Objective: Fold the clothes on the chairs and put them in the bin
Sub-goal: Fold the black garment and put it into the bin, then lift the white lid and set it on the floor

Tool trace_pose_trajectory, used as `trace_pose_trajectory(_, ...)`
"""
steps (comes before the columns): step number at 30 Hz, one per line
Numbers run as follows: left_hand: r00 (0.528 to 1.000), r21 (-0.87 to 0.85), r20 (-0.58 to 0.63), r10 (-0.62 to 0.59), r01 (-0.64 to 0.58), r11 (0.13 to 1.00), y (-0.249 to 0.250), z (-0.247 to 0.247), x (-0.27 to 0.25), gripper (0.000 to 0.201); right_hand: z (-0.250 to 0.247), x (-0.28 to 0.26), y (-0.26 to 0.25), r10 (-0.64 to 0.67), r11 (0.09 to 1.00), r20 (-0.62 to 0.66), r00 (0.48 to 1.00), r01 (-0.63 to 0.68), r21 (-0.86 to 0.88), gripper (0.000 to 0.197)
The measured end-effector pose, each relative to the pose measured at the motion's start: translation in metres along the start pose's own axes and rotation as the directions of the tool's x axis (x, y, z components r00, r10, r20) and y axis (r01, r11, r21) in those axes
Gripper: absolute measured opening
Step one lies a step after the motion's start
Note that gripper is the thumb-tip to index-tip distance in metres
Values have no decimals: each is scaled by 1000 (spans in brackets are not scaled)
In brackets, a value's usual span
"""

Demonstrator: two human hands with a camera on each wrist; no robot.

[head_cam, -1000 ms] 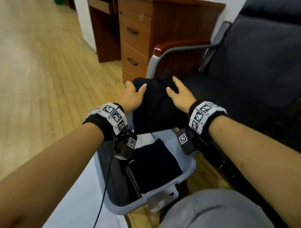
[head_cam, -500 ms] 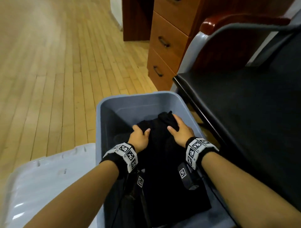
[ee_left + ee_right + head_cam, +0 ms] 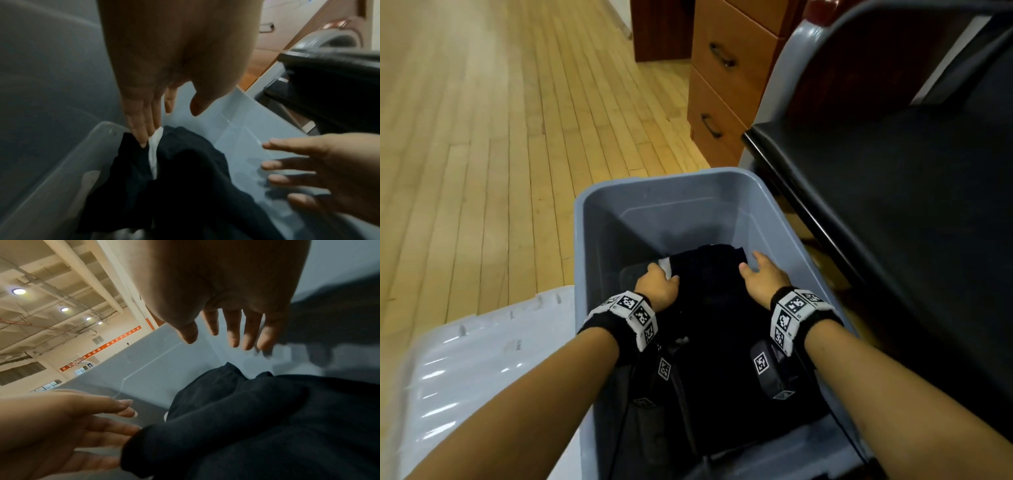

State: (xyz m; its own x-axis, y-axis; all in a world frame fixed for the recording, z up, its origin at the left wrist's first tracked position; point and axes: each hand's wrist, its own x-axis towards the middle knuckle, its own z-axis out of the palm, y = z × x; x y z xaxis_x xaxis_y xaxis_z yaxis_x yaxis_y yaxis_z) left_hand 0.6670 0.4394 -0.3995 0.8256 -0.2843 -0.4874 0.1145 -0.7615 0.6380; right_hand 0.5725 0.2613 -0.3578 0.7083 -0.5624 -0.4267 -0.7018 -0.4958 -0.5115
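The folded dark garment (image 3: pixel 709 301) lies inside the grey bin (image 3: pixel 671 192), atop other dark clothes. The left hand (image 3: pixel 657 286) touches its 9 o'clock edge with straight, close-set fingers; the right hand (image 3: pixel 763 281), at 3 o'clock, is spread and off the cloth. Withdrawing carelessly could snag that edge and undo the fold, I judge.

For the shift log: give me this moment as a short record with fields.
garment: folded black garment lying inside the bin
bin: grey plastic bin on the wood floor, beside the chair
left hand: fingers touching the garment's left edge by a white label
right hand: open, fingers spread, at the garment's right edge
chair seat: no clothes visible on it
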Motion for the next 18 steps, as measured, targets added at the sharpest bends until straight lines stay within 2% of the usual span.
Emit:
trace_pose_trajectory(3, 996, -78, 17, 82, -80, 994, -1, -26, -20, 36, -9, -23, -15, -24, 999, 3, 1000, 24, 27, 52)
trace_pose_trajectory(6, 987, -163, -97, 125, -140, 977, -5, -67, -54, 22, -8, -52, -32, -73, 997, 12, 997, 73, 30, 47)
trace_pose_trajectory(9, 988, -403, -147, 37, -94, 911, -13, -98, -79, 10, 1, -74, -47, -116, 993, 7, 993, 116, 32, 43)
trace_pose_trajectory(11, 982, -504, -185, -33, -66, 861, -25, -121, -98, 10, 12, -90, -64, -167, 986, 9, 986, 167, 31, 41)
trace_pose_trajectory(14, 968, -550, -231, -94, -51, 833, -46, -140, -110, 12, 26, -109, -92, -244, 967, 3, 970, 243, 70, 33)
trace_pose_trajectory(18, 952, -561, -225, -206, 46, 826, -86, -153, -113, 13, 53, -135, -132, -312, 935, 17, 950, 303, 185, 25)
